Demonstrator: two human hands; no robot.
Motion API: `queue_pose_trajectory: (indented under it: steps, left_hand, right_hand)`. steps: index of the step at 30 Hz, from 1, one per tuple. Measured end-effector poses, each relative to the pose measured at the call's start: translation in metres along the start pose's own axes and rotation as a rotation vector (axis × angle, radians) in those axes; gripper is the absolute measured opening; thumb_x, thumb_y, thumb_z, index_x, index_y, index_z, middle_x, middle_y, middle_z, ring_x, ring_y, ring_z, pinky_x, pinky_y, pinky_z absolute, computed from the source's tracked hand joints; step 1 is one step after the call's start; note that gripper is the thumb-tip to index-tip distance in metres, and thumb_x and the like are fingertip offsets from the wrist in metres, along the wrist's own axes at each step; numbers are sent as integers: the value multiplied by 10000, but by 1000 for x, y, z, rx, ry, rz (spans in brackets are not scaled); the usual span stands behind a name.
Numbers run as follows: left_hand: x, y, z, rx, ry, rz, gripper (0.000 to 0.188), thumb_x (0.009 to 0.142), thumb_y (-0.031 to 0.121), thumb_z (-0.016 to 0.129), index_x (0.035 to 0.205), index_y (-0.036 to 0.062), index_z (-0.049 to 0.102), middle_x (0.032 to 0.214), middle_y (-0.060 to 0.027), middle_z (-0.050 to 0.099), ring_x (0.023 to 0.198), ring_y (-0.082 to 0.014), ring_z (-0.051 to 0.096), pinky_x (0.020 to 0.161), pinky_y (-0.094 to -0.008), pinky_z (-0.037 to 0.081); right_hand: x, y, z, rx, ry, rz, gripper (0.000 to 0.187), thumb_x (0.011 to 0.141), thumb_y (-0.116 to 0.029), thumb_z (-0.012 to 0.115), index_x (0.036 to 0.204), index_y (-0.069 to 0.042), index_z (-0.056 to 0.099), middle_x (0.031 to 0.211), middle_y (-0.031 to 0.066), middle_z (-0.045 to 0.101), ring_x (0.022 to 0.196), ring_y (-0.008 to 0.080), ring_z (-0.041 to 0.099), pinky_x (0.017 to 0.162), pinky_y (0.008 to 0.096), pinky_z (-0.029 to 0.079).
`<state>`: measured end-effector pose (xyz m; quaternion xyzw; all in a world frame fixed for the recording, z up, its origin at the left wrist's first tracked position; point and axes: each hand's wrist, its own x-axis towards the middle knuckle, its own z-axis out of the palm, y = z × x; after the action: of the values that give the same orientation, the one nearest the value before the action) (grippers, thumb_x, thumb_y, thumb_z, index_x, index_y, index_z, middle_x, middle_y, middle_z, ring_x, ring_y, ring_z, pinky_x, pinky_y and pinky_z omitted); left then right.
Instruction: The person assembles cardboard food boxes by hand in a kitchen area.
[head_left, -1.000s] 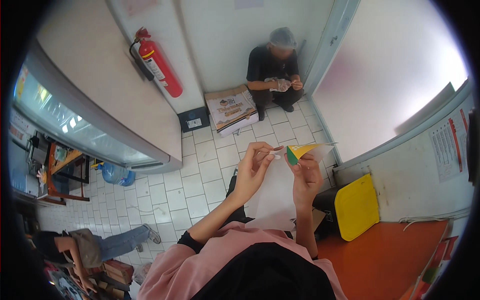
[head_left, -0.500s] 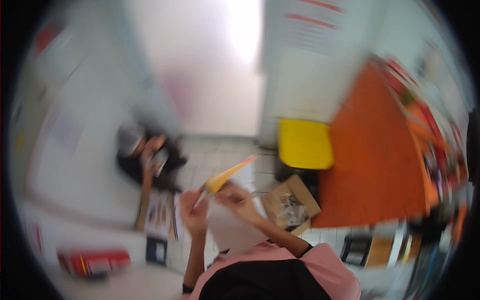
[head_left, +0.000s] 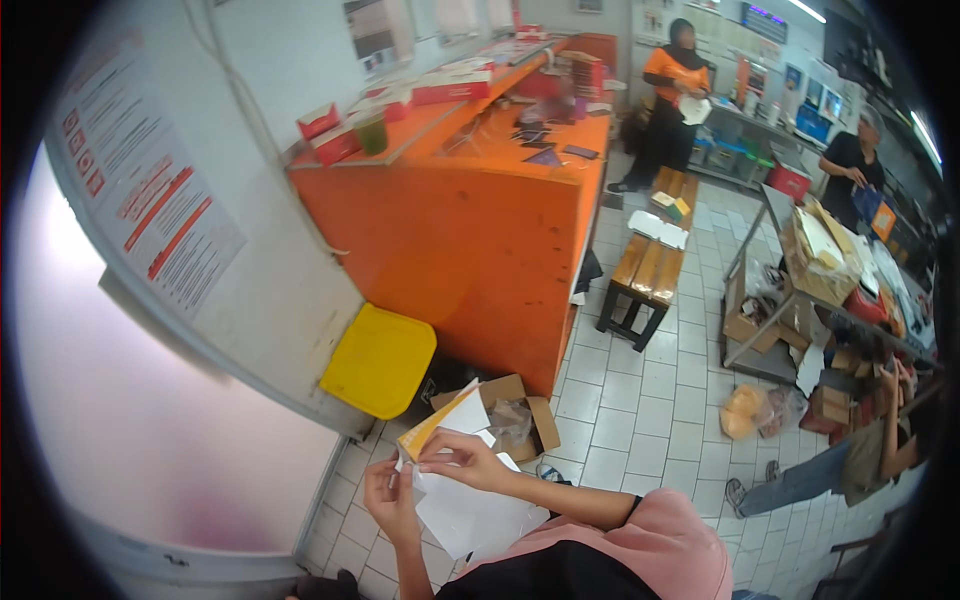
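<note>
In front of my lap, a folded yellow-and-white paper piece (head_left: 424, 428) stands slanting up, its pointed end toward the upper right. My left hand (head_left: 393, 497) pinches its lower corner between thumb and fingers. My right hand (head_left: 464, 461) lies across from it, fingers closed on the lower edge of the same piece. What the fingertips cover cannot be made out. Below my right hand, white paper (head_left: 470, 515) spreads over my lap, partly hidden by my forearm.
Beyond my hands stand an open cardboard box (head_left: 546, 424) with clear plastic inside, a yellow-lidded bin (head_left: 380, 362) and an orange counter (head_left: 450, 260) bearing red boxes. A wooden bench (head_left: 648, 268) is farther back. Several people are at the right and back, one beside a metal table (head_left: 765, 330).
My view has swung to the right, bringing in the bench and several people; the person seated low on the left has mostly left the picture. Both hands stay on the folded paper.
</note>
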<state>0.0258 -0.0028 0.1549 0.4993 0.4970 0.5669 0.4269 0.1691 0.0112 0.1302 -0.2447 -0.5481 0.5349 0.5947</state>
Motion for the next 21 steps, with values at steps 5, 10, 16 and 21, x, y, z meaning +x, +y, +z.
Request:
queue_pose_trajectory:
  steps: [5, 10, 16, 21]
  left_hand:
    - [7, 10, 35, -44, -187, 51, 192, 793, -40, 580, 947, -13, 469, 1093, -232, 529, 1079, -249, 502, 900, -315, 403]
    - [13, 14, 70, -25, -275, 93, 166, 810, -28, 567, 935, -11, 460, 1130, -256, 512, 1071, -254, 508, 919, -326, 390]
    - [11, 9, 134, -10, -432, 157, 167, 817, -23, 561, 925, -21, 434, 1072, -241, 527, 1020, -239, 520, 915, -337, 384]
    - [8, 3, 182, -147, -526, 161, 144, 824, -17, 548, 909, -14, 432, 1030, -220, 533, 1001, -251, 514, 894, -345, 395]
  right_hand:
    - [-12, -18, -28, -84, 129, -67, 123, 800, -30, 611, 901, 20, 562, 909, 68, 545, 926, 158, 538, 806, 285, 479]
    - [-16, -47, -52, -54, 225, -104, 131, 777, 19, 621, 906, 22, 600, 961, 95, 569, 940, 176, 549, 842, 285, 476]
    - [-47, -60, -98, -149, 389, -214, 124, 789, 19, 602, 911, 23, 581, 993, 92, 547, 986, 176, 540, 874, 285, 469]
    - [-62, -85, -123, -169, 458, -323, 103, 803, -8, 600, 896, 28, 574, 1002, 93, 538, 994, 178, 526, 884, 292, 433]
